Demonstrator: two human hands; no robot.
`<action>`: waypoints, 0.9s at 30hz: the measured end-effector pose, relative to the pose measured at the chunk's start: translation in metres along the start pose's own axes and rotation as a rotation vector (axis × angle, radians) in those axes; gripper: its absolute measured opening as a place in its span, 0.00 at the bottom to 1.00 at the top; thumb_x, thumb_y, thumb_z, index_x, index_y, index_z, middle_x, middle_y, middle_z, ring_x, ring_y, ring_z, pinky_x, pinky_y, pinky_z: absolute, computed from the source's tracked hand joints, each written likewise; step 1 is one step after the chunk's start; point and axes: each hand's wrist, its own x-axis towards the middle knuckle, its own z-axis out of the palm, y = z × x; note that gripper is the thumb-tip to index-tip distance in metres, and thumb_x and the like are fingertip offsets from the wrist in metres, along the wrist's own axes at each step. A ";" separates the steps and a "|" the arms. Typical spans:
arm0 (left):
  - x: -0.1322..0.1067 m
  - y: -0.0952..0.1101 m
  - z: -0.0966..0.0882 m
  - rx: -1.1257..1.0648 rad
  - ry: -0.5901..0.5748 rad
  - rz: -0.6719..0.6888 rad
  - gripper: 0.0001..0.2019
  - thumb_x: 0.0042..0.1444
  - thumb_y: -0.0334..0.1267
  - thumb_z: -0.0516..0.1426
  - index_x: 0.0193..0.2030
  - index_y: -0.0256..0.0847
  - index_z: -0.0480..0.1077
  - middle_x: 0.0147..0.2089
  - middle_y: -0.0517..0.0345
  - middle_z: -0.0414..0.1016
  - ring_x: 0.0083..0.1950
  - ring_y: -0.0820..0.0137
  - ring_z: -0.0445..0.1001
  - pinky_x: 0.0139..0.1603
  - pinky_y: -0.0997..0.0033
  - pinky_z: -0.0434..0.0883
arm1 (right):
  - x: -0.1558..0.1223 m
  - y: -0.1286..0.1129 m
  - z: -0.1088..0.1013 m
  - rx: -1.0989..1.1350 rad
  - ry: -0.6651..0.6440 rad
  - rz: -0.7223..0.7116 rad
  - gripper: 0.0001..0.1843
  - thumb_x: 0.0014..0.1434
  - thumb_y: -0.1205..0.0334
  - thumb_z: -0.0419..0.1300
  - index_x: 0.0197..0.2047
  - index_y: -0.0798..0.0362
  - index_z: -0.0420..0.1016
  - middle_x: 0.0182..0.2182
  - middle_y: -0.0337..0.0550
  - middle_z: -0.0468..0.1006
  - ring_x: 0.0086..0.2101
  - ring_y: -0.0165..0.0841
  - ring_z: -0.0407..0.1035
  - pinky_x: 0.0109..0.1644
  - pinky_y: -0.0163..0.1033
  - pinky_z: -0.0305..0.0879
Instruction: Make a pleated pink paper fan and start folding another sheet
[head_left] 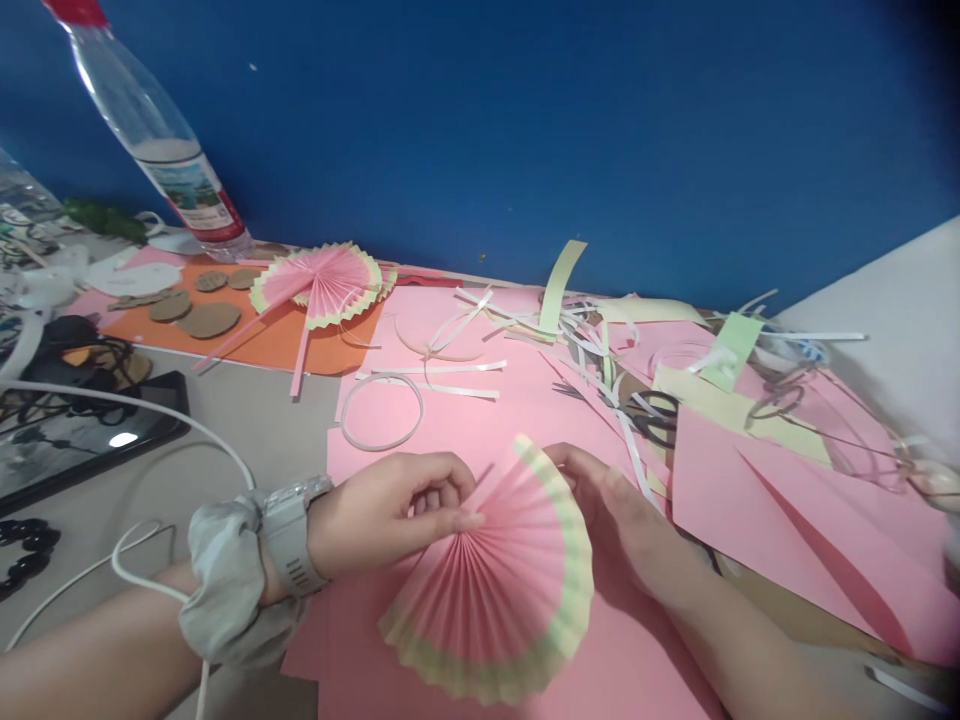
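Observation:
A pleated paper fan (517, 570), pink with a pale yellow-green border, is spread in a wide arc over pink paper. My left hand (412, 505) pinches it near the centre where the folds meet, thumb on top. At the fan's upper right edge is my right hand (607, 500), its fingers partly hidden behind the paper; how firmly they hold it I cannot tell. Just beyond lie a thin pale ring (382, 411) and white paper strips (450, 367). A second pink fan (337, 280) with long pink sticks rests farther back on an orange sheet (300, 345).
Black-handled scissors (654, 418) lie among paper scraps at right, beside folded pink sheets (787, 520). A plastic bottle (180, 170) stands back left near cardboard discs (210, 320). At left are a phone (90, 440) and a white cable (217, 440). A blue wall (480, 130) rises behind.

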 end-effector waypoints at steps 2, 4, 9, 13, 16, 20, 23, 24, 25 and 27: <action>0.000 0.003 0.001 0.034 -0.089 0.006 0.10 0.60 0.45 0.56 0.38 0.40 0.68 0.29 0.64 0.68 0.29 0.76 0.64 0.30 0.77 0.59 | 0.000 -0.006 0.002 -0.066 -0.010 0.015 0.26 0.56 0.35 0.54 0.42 0.49 0.69 0.33 0.41 0.70 0.33 0.33 0.64 0.38 0.38 0.63; -0.001 0.007 0.004 0.077 -0.118 0.005 0.09 0.60 0.44 0.56 0.39 0.40 0.69 0.29 0.64 0.70 0.29 0.77 0.64 0.29 0.78 0.59 | -0.002 -0.008 0.004 -0.162 -0.037 0.053 0.18 0.57 0.42 0.59 0.38 0.49 0.68 0.33 0.38 0.69 0.31 0.30 0.62 0.35 0.35 0.59; -0.010 0.017 0.013 0.176 -0.134 -0.033 0.09 0.57 0.43 0.59 0.43 0.43 0.70 0.30 0.66 0.72 0.27 0.77 0.63 0.27 0.79 0.59 | -0.015 -0.009 0.003 -0.262 -0.058 0.187 0.16 0.59 0.47 0.59 0.32 0.51 0.66 0.25 0.32 0.62 0.24 0.25 0.52 0.26 0.32 0.48; -0.021 0.026 0.016 0.346 -0.196 -0.013 0.12 0.56 0.47 0.59 0.44 0.45 0.70 0.32 0.64 0.74 0.29 0.74 0.68 0.27 0.76 0.62 | -0.032 -0.013 -0.007 -0.319 -0.033 0.315 0.19 0.57 0.44 0.60 0.30 0.51 0.65 0.21 0.30 0.57 0.21 0.24 0.49 0.24 0.31 0.44; -0.025 0.026 0.016 0.627 -0.138 0.083 0.10 0.59 0.42 0.57 0.46 0.43 0.71 0.45 0.56 0.76 0.45 0.63 0.72 0.44 0.66 0.68 | -0.047 -0.009 -0.013 -0.321 0.057 0.365 0.22 0.56 0.40 0.58 0.28 0.51 0.63 0.19 0.30 0.53 0.20 0.24 0.46 0.22 0.31 0.41; -0.033 0.010 0.024 0.973 -0.037 0.232 0.21 0.60 0.31 0.52 0.61 0.47 0.63 0.69 0.57 0.58 0.69 0.52 0.51 0.65 0.43 0.51 | -0.072 0.012 -0.011 -0.277 0.221 0.353 0.24 0.56 0.38 0.57 0.27 0.50 0.61 0.21 0.32 0.55 0.21 0.25 0.47 0.21 0.31 0.45; -0.046 -0.002 0.038 1.058 0.042 0.232 0.29 0.61 0.37 0.51 0.69 0.43 0.51 0.73 0.56 0.47 0.73 0.56 0.41 0.68 0.46 0.47 | -0.090 0.030 -0.006 -0.257 0.295 0.373 0.22 0.57 0.38 0.56 0.30 0.50 0.63 0.22 0.33 0.57 0.21 0.26 0.52 0.20 0.31 0.53; -0.050 -0.005 0.042 1.071 0.059 0.236 0.31 0.61 0.42 0.51 0.70 0.40 0.48 0.74 0.54 0.44 0.74 0.56 0.39 0.69 0.47 0.47 | -0.096 0.034 -0.005 -0.254 0.305 0.384 0.22 0.57 0.37 0.55 0.31 0.50 0.63 0.22 0.34 0.58 0.21 0.26 0.54 0.20 0.31 0.55; -0.053 -0.007 0.046 1.081 0.071 0.241 0.34 0.61 0.46 0.51 0.71 0.37 0.46 0.74 0.52 0.42 0.74 0.56 0.38 0.69 0.48 0.47 | -0.100 0.037 -0.005 -0.250 0.311 0.394 0.23 0.57 0.37 0.55 0.32 0.50 0.65 0.23 0.35 0.60 0.22 0.27 0.56 0.20 0.31 0.57; -0.056 -0.008 0.053 1.092 0.069 0.243 0.37 0.61 0.52 0.49 0.71 0.35 0.43 0.74 0.51 0.40 0.74 0.55 0.38 0.69 0.48 0.48 | -0.106 0.041 -0.007 -0.234 0.316 0.416 0.23 0.57 0.37 0.54 0.34 0.49 0.66 0.25 0.37 0.63 0.22 0.28 0.59 0.20 0.33 0.62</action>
